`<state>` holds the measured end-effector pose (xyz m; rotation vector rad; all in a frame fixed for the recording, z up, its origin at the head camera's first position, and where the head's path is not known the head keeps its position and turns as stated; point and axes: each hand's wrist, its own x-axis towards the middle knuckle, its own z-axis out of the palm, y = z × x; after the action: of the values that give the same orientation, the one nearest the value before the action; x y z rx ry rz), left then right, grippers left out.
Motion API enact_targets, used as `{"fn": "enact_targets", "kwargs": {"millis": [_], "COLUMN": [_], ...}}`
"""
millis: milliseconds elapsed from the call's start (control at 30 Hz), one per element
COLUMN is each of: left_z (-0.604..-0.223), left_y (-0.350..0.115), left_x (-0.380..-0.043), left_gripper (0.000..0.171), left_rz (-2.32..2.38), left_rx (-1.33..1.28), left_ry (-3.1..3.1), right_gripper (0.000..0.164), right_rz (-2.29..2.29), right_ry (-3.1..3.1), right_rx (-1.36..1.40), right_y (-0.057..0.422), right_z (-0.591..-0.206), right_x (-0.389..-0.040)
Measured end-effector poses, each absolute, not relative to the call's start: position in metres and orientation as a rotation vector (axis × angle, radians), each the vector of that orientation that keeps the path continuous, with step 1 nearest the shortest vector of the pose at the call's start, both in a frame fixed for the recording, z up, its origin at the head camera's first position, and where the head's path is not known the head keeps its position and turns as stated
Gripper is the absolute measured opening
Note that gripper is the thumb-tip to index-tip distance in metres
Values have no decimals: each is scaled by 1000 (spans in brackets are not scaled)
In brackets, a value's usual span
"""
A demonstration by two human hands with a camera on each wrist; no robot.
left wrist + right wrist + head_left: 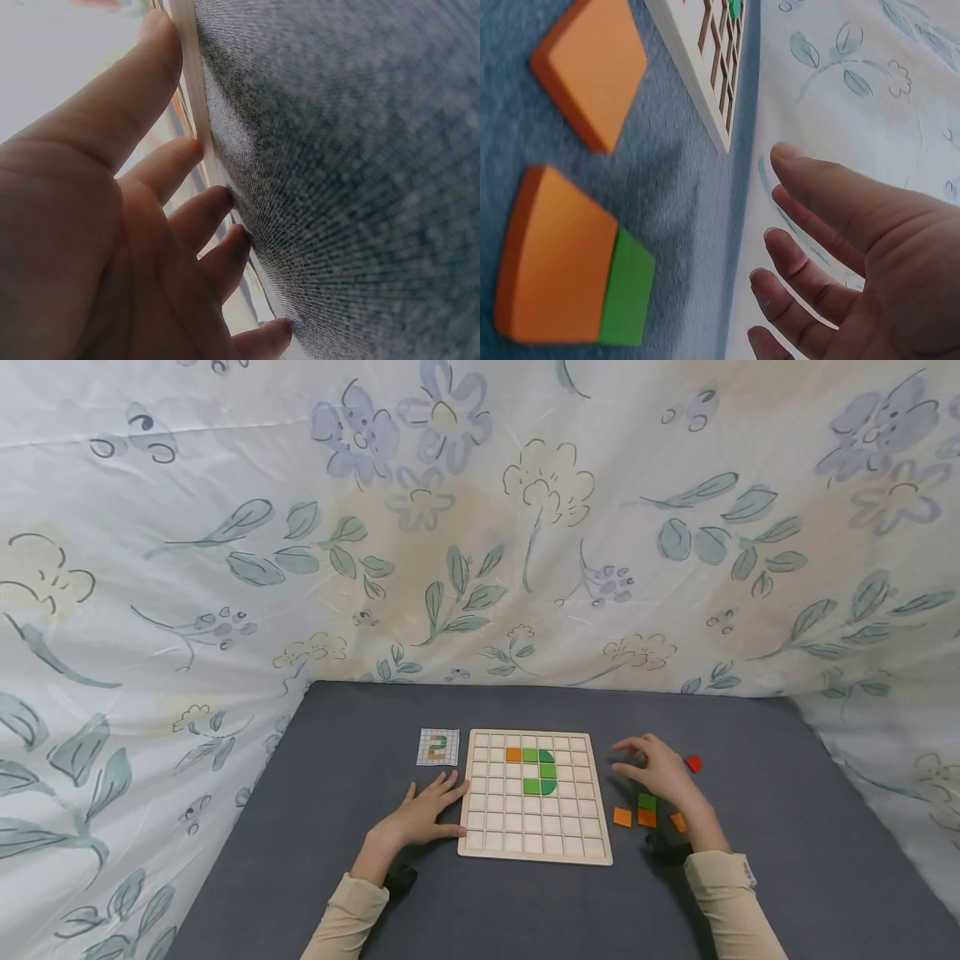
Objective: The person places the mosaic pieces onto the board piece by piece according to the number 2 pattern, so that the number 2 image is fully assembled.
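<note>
A wooden grid board (532,857) lies on the table. In its upper part sit an orange square (513,754), several light green squares (548,771) and two dark green rounded pieces (550,787). My left hand (422,814) rests at the board's left edge, its thumb and fingertips against the rim (192,67) in the left wrist view. Off the board's right side hovers my right hand (660,770), fingers loosely bent, thumb apart, holding nothing. Below it lie a loose orange square (622,817), plus a green square (647,802) touching another orange square (566,262).
A small card (438,747) with a coloured grid pattern lies left of the board's top corner. Beyond the right hand is a red piece (693,764); another orange piece (678,822) is partly covered by the wrist. Floral cloth (465,568) hangs behind the grey table (300,827).
</note>
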<state>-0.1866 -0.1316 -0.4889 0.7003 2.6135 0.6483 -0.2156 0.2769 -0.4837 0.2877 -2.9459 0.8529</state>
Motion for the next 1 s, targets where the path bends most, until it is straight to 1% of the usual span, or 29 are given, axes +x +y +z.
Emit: {"fn": "enact_targets", "kwargs": {"millis": [633,1000], "left_z": [-490,-493], "left_y": [-131,-132], "left_x": [-187,-188], "left_gripper": [77,77], "left_rz": [641,630], "left_rx": [700,701], "left_ry": [2615,2625], "right_gripper": [35,36], "right_rz": [783,742], "right_ry": [-2934,-2928], "right_rx": [123,66], "right_y": [312,335], "right_z": [-480,-486], "right_x": [-211,-210]}}
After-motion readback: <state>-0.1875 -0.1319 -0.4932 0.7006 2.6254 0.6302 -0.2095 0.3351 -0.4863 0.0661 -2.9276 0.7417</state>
